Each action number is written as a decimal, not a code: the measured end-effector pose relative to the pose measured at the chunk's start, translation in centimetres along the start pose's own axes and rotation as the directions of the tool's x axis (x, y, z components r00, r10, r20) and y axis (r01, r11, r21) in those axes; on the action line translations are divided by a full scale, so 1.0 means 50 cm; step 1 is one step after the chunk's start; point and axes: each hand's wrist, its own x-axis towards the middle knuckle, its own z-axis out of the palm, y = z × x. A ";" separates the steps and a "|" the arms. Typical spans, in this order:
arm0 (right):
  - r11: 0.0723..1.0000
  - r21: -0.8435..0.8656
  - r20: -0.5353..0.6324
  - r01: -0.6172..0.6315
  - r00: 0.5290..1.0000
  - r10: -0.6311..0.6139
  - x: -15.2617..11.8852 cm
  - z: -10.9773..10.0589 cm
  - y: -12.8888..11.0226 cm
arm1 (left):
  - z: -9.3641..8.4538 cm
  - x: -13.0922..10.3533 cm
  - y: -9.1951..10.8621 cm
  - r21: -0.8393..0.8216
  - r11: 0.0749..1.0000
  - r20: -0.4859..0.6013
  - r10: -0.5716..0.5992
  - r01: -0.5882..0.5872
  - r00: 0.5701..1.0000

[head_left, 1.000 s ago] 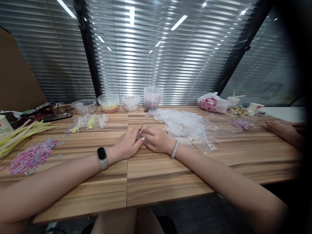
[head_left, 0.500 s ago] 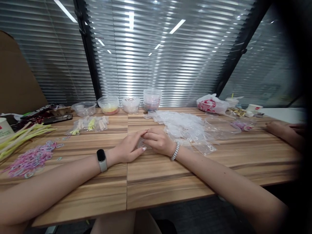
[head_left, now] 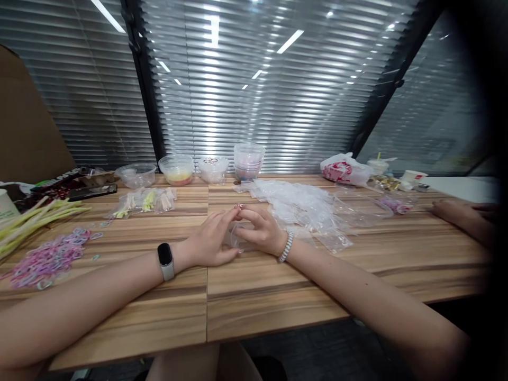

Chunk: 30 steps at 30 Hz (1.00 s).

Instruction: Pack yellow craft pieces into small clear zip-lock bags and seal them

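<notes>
Listing from the head view, the only one. Item in hand: one small clear plastic bag (head_left: 238, 237), held just above the wooden table (head_left: 254, 296) at its middle, between both hands. Left hand (head_left: 210, 241): fingers curled together, fingertips pinching the bag's top edge, thumb low against its near side; a watch (head_left: 165, 260) on that wrist. Right hand (head_left: 260, 230): fingertips closed on the same top edge, touching the left fingertips; a beaded bracelet (head_left: 286, 245) on that wrist. Whether a small object sits inside the bag cannot be told.

Handling, judged: very light, limp, thin film, slippery between dry fingers, likely to crumple rather than break. Best taken at the mouth, one lip per hand, by fingertip pinch.

Nearby stock: heap of clear bags (head_left: 301, 209) just right of the hands; pink and purple loops (head_left: 47, 256) far left; green stems (head_left: 35, 219); plastic tubs (head_left: 210, 166) along the window. Another person's hand (head_left: 460, 214) rests at far right.
</notes>
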 end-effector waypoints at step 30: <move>0.996 0.063 0.311 -0.059 0.950 0.036 -0.007 0.006 0.011 | -0.006 0.010 0.010 0.104 0.977 0.053 -0.190 0.184 0.980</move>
